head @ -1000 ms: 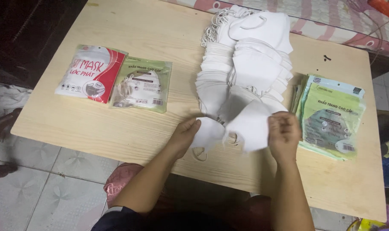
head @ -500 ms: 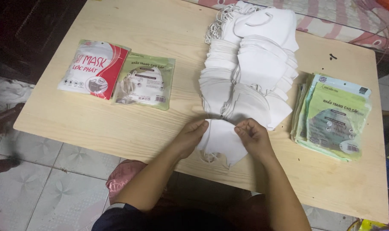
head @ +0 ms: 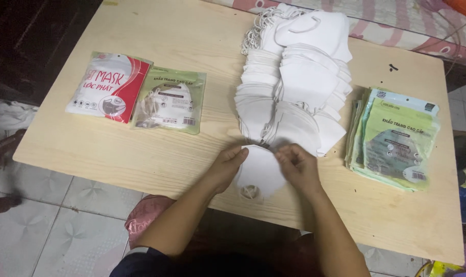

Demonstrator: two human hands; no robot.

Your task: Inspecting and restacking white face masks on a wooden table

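Bare wood runs across the table [head: 156, 154] between the two packets at the left and the long heap of white masks [head: 294, 87] down the middle, a lane open from the near edge to the far edge. The red and white packet [head: 110, 87] and the green packet [head: 170, 100] lie just beside each other, blocking the left part. Right of the heap, a stack of green pouches [head: 397, 138] narrows the gap to a slim strip. The near right corner lies bare. The hands [head: 228, 166] and the flat mask [head: 258, 172] fill the near middle.
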